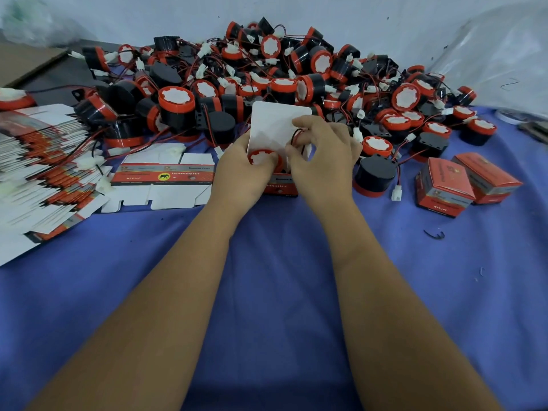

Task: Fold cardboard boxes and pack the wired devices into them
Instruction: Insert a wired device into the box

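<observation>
Head view: blue cloth [267, 292] covers the table, pale wall [178, 16] behind.

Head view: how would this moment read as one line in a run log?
stage: packing | left hand: holds device in open box | right hand: tucks wire | lid flap: up

A single head-worn wide-angle view looks forward and down from close above a blue-covered table [267, 292], both forearms reaching away from it toward a pile of devices [267, 75] against the far wall.
</observation>
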A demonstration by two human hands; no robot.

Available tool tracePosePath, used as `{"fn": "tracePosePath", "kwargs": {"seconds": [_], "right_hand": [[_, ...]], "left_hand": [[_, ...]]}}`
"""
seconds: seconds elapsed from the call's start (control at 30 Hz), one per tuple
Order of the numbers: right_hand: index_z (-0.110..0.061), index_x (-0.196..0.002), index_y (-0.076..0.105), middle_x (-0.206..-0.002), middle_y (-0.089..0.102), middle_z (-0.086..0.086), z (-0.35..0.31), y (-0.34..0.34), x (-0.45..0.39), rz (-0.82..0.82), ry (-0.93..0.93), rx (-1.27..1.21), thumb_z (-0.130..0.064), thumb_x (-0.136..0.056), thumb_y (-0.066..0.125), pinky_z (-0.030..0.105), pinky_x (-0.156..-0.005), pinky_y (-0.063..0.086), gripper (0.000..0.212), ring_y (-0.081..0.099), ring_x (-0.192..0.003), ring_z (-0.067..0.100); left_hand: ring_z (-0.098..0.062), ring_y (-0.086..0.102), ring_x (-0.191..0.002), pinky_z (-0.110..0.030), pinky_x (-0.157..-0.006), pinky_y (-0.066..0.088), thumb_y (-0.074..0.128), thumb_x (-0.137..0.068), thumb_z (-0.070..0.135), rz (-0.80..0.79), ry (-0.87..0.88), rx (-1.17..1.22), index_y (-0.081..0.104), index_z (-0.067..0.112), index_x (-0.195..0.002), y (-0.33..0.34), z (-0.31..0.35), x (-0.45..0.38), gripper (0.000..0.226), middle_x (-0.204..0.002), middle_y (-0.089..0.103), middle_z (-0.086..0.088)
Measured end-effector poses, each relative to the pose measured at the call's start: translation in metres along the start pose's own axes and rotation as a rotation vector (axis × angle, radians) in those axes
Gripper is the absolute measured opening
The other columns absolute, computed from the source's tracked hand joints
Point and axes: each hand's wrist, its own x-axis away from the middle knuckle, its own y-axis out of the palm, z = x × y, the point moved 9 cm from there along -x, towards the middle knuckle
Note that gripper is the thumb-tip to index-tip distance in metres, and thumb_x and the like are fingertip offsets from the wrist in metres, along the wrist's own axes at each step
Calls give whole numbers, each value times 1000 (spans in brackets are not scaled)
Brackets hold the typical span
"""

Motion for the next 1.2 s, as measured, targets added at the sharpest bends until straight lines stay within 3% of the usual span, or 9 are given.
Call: {"fn": "tracePosePath", "kwargs": {"seconds": [0.13, 0.23, 0.4, 0.6, 0.7, 0.87, 1.03, 1.13, 1.2], "right_hand": [[-15, -112, 71, -90, 60, -5, -13, -7, 3, 57, -144, 129, -22, -84, 73, 40, -100, 34, 29, 43, -109, 14], [-13, -103, 77, -91, 66, 3, -21, -6, 5, 83, -223, 215, -25, -83, 73, 32, -92, 25, 24, 52, -106, 28], [-13, -85, 79, -89, 61, 3, -27, -1, 7, 53, -308, 331, -23, -83, 71, 24, -85, 16, 14, 52, -101, 28], [-3, -59, 64, -74, 59, 5, -26, -4, 6, 1, -246, 92, -14, -83, 68, 26, -81, 32, 26, 47, -84, 18], [1, -65, 65, -81, 63, 7, -23, 7, 6, -83, -193, 40, -10, -86, 67, 21, -74, 38, 23, 51, -85, 20], [-7, -89, 72, -90, 68, 1, -16, 14, 9, -168, -92, -181, -12, -93, 59, 28, -78, 50, 14, 61, -87, 15], [-12, -111, 61, -104, 65, -5, -1, 21, 8, -199, 65, -335, -1, -98, 47, 28, -89, 54, 22, 64, -98, 6], [-10, -110, 60, -98, 63, -4, 0, 24, 5, -214, 50, -278, 6, -93, 51, 13, -80, 51, 26, 61, -87, 1], [-8, -112, 59, -102, 59, -2, -1, 24, 6, -188, 48, -279, 8, -89, 54, 12, -78, 48, 29, 57, -87, 6]], "left_hand": [[-5, 64, -96, -19, -77, 50, 59, -92, 19, 7, -1, 14, 65, 27, -118, -1, -1, 0, 28, -104, 70, 12], [-5, 64, -97, -18, -77, 49, 59, -92, 20, 11, -4, 10, 65, 26, -118, -1, -3, -2, 27, -105, 70, 12], [-8, 63, -102, -23, -83, 51, 60, -92, 22, 9, -15, -5, 63, 24, -123, -1, -6, -3, 31, -111, 69, 9], [-11, 64, -103, -27, -86, 53, 58, -93, 23, -3, -18, -6, 61, 23, -126, 0, -6, -2, 33, -114, 68, 7], [-10, 64, -103, -25, -85, 53, 54, -94, 19, -12, -30, -2, 60, 24, -128, 0, -7, -3, 35, -114, 68, 7], [-11, 65, -105, -37, -94, 54, 53, -94, 19, -23, -49, 40, 62, 26, -125, 1, -8, -2, 33, -114, 69, 7], [-11, 65, -101, -42, -93, 53, 52, -93, 27, -9, -86, 107, 66, 30, -115, 1, -9, 1, 26, -105, 70, 8], [-10, 64, -104, -39, -95, 52, 55, -93, 31, -13, -75, 107, 64, 30, -119, 2, -8, 0, 28, -109, 69, 10], [-9, 63, -105, -36, -95, 52, 59, -92, 24, -8, -59, 76, 62, 27, -121, 2, -8, -1, 30, -112, 69, 9]]}}
